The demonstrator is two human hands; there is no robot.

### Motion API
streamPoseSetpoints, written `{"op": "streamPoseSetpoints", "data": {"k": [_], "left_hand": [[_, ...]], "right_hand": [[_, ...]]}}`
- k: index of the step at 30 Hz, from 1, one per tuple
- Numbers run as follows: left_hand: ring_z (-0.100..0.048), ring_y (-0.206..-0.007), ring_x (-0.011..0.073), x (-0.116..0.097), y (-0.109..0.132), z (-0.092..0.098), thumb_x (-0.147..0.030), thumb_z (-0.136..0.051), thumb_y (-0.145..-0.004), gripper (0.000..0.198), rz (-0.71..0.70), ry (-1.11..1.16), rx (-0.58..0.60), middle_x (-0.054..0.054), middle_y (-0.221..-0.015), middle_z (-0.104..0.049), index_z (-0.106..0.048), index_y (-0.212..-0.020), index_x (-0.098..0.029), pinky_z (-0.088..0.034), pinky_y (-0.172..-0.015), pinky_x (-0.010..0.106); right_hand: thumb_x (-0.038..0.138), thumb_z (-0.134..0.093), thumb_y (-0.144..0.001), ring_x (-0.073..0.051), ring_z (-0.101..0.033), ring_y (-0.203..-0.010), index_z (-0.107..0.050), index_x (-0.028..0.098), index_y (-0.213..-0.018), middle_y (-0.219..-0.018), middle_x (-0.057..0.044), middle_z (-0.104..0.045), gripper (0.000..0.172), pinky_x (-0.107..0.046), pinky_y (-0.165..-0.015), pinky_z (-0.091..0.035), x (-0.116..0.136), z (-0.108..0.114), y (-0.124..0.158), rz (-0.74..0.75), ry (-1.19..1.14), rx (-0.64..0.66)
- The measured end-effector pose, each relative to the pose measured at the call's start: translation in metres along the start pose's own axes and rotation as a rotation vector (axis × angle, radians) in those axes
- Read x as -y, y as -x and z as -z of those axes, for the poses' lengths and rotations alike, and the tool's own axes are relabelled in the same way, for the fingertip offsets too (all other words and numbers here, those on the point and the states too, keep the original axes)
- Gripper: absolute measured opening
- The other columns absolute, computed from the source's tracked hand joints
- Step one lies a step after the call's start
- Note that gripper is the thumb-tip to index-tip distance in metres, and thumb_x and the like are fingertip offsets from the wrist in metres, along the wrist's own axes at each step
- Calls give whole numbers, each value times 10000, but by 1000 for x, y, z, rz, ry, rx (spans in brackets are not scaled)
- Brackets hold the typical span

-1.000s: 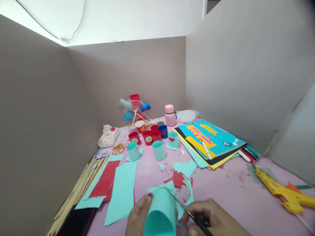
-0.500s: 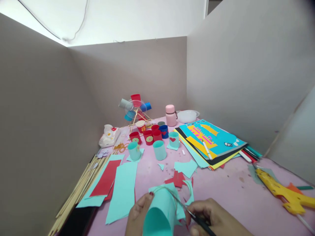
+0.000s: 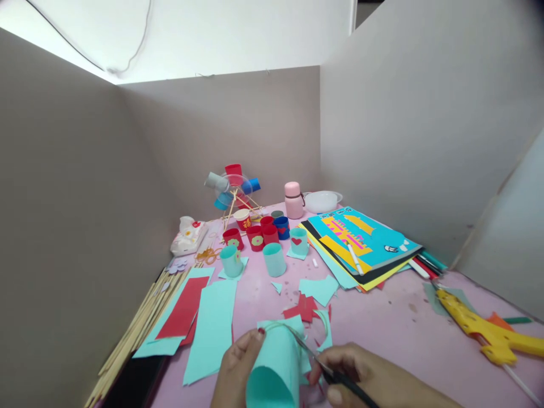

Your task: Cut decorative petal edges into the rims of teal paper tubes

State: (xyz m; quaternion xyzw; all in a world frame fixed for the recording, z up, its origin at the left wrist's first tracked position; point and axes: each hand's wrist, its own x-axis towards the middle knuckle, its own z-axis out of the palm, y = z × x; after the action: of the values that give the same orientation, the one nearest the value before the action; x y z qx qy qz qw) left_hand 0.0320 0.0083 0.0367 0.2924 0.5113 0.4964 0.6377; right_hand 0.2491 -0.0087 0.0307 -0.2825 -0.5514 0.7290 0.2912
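My left hand (image 3: 240, 362) is closed around the left side of a turquoise paper cylinder (image 3: 278, 362), its open end tilted toward me. A turquoise paper sheet (image 3: 293, 324) lies against the cylinder's far end, with a thin curled strip along its edge. My right hand (image 3: 352, 371) grips black-handled scissors (image 3: 325, 371), whose blades reach to the paper edge at the cylinder's far right. Beside the blades are a curved turquoise offcut (image 3: 326, 334) and red paper scraps (image 3: 304, 307).
Several paper cups (image 3: 275, 260) and a small wheel model (image 3: 233, 190) stand further back. Turquoise sheets (image 3: 212, 328) and wooden sticks (image 3: 134, 334) lie left. A yellow glue gun (image 3: 480, 328) and a stack of coloured paper (image 3: 365, 243) are right. Grey partitions (image 3: 221, 124) surround the table.
The scissors and right hand have shifted slightly along the paper edge. The cylinder has turned a little in my left hand, and the view has moved slightly.
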Motion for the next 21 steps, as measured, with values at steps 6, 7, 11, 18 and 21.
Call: {"op": "streamPoseSetpoints", "data": {"k": [6,7,11,18,21], "left_hand": [[-404,-449,68,0,1,-1,-464,-841,-495,409,-16,-3,35,-69,-474,-481,-584,-559,-152,-338,-466,199],[-405,-449,69,0,1,-1,-458,-835,-513,401,-17,-3,40,-67,-478,-482,-578,-563,-154,-336,-467,200],[-402,-451,72,-1,2,-1,-426,-794,-601,352,-24,-18,71,-54,-495,-498,-570,-575,-156,-327,-471,210],[-491,-469,108,1,6,-1,-415,-754,-658,313,-32,-62,109,-12,-501,-574,-622,-602,-138,-341,-495,227],[-493,-463,111,-1,8,-2,-395,-780,-626,302,-24,-46,88,-27,-477,-553,-628,-588,-138,-345,-492,230]], "right_hand": [[554,-708,-717,-36,-346,-432,-670,105,-963,-522,67,-451,514,-149,-385,-208,-1,10,3,-51,-138,114],[560,-722,-696,-35,-331,-418,-669,107,-966,-498,76,-439,529,-152,-381,-199,-2,11,3,-63,-148,113],[557,-738,-678,-35,-322,-451,-667,139,-978,-557,76,-440,520,-158,-417,-221,-5,11,3,-74,-127,86],[533,-727,-694,-76,-384,-598,-672,174,-1049,-729,35,-495,507,-165,-509,-285,-2,16,7,-107,38,117],[490,-730,-699,-92,-427,-632,-666,194,-1061,-755,32,-522,472,-173,-551,-332,3,20,8,-115,123,115]]}}
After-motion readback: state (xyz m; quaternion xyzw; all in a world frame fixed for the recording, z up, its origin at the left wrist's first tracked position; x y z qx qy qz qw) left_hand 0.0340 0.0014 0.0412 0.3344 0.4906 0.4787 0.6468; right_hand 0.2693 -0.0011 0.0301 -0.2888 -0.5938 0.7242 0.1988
